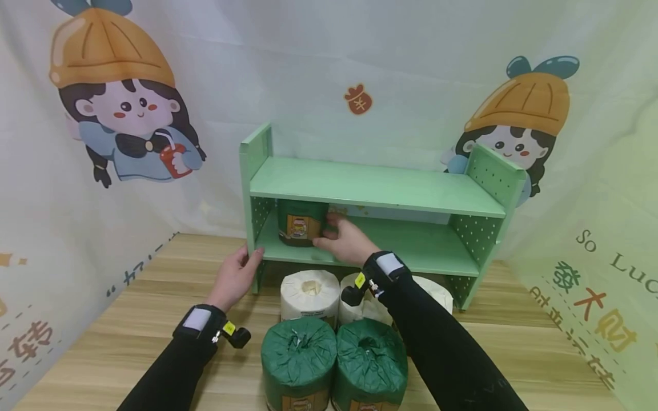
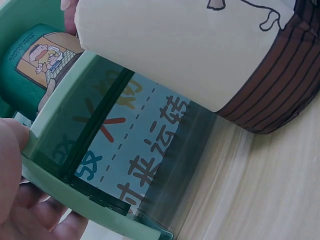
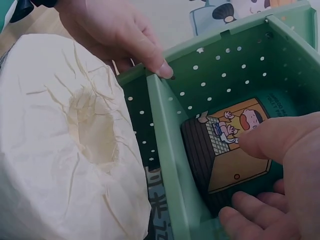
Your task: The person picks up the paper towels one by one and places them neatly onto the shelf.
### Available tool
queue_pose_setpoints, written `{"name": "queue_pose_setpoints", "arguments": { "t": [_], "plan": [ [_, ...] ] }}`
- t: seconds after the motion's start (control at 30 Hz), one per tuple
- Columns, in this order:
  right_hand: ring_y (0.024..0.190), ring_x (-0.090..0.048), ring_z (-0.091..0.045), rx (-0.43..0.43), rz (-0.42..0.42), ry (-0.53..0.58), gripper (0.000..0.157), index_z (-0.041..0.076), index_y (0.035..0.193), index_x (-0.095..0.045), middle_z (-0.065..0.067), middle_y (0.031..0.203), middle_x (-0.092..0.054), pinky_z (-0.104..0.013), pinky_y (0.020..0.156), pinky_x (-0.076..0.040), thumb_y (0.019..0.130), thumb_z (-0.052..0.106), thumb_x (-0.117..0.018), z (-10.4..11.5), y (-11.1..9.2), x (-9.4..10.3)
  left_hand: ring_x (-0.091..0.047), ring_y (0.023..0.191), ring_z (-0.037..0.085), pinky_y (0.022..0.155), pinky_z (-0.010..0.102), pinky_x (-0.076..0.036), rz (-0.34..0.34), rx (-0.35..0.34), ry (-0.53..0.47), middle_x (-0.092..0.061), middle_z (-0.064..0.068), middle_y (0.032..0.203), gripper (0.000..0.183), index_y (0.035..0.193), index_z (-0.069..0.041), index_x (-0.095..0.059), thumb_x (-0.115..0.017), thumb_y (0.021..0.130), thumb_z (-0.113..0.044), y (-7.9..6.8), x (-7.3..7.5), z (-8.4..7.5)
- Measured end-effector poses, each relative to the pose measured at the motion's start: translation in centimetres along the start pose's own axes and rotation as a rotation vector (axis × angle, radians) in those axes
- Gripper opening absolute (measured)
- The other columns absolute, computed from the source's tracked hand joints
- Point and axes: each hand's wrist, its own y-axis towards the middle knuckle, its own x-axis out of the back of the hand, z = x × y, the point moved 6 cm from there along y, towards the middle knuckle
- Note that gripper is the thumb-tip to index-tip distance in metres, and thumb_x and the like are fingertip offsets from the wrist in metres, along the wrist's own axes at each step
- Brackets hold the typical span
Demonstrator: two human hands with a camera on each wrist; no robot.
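Note:
A green-wrapped toilet paper roll (image 1: 302,224) with a cartoon label stands on the lower board of a light green shelf (image 1: 370,181), near its left panel. My right hand (image 1: 348,240) is at the roll's right side, thumb by the label and fingers loosely bent, as the right wrist view shows. Whether the fingertips press on it is hard to tell. With my left hand (image 1: 237,277) I hold the front edge of the shelf's left panel, thumb on one side and fingers (image 2: 70,227) bent round the other.
Two green-wrapped rolls (image 1: 298,354) stand on the wooden table (image 1: 205,251) in front of the shelf. Behind them are white-wrapped rolls (image 1: 310,291), partly hidden by my right forearm. A printed cloth (image 1: 298,68) hangs behind the shelf and along both sides.

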Motion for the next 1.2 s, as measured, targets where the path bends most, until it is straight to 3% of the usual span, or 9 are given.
{"name": "queue_pose_setpoints", "arguments": {
  "t": [0.17,0.33,0.5,0.7,0.87,1.03,1.2],
  "plan": [
    [0.130,-0.041,-0.024,0.003,0.000,-0.023,0.078,0.003,0.155,-0.019,-0.011,0.156,-0.024,-0.039,0.104,-0.042,0.098,0.022,-0.068,-0.2,-0.4,0.1,-0.055,0.102,0.027,0.083,0.050,-0.050,0.004,0.008,-0.010,-0.063,0.015,0.119,0.048,0.131,-0.010,-0.060,-0.043,0.106,-0.047,-0.1,-0.3,0.0],
    [0.129,-0.041,-0.026,0.015,-0.008,-0.033,0.078,0.005,0.154,-0.022,-0.010,0.155,-0.028,-0.041,0.101,-0.045,0.096,0.028,-0.069,-0.4,-1.5,0.4,-0.052,0.117,0.028,0.093,0.057,-0.047,0.016,0.000,-0.026,-0.059,0.017,0.129,0.050,0.138,-0.009,-0.055,-0.043,0.107,-0.046,0.0,-0.5,0.3],
    [0.127,-0.043,-0.029,0.083,-0.014,0.033,0.074,0.007,0.152,-0.028,-0.011,0.151,-0.033,-0.045,0.098,-0.047,0.096,0.032,-0.069,-0.1,-3.4,1.1,-0.050,0.120,0.029,0.095,0.057,-0.045,0.022,-0.009,-0.031,-0.057,0.017,0.132,0.051,0.142,-0.010,-0.051,-0.042,0.107,-0.046,-0.1,-0.4,0.6],
    [0.126,-0.044,-0.028,0.194,-0.034,0.157,0.065,0.014,0.150,-0.035,-0.004,0.148,-0.038,-0.046,0.098,-0.047,0.096,0.028,-0.070,0.6,-6.9,2.8,-0.051,0.117,0.030,0.093,0.058,-0.046,0.027,-0.011,-0.028,-0.057,0.019,0.131,0.053,0.140,-0.009,-0.053,-0.042,0.106,-0.049,0.1,-0.1,0.8],
    [0.127,-0.043,-0.027,0.231,-0.035,0.235,0.060,0.017,0.149,-0.036,-0.002,0.146,-0.040,-0.046,0.100,-0.045,0.098,0.019,-0.068,0.8,-10.4,4.1,-0.053,0.113,0.029,0.091,0.058,-0.048,0.018,-0.013,-0.017,-0.058,0.019,0.129,0.053,0.138,-0.008,-0.055,-0.042,0.106,-0.048,0.3,0.0,0.8],
    [0.129,-0.040,-0.029,0.249,-0.042,0.215,0.059,0.011,0.150,-0.035,-0.005,0.146,-0.040,-0.051,0.105,-0.038,0.099,0.009,-0.064,0.5,-14.1,4.7,-0.053,0.112,0.029,0.090,0.057,-0.048,0.010,-0.011,-0.015,-0.059,0.019,0.128,0.052,0.138,-0.008,-0.055,-0.042,0.106,-0.048,0.3,0.0,0.8],
    [0.129,-0.040,-0.021,0.297,-0.059,0.176,0.057,0.012,0.147,-0.038,0.000,0.144,-0.043,-0.052,0.106,-0.037,0.098,0.009,-0.066,-0.2,-18.1,4.7,-0.055,0.106,0.028,0.084,0.053,-0.050,0.010,-0.013,0.001,-0.062,0.019,0.122,0.052,0.136,-0.008,-0.057,-0.042,0.106,-0.048,0.2,-0.3,0.6]
  ]
}}
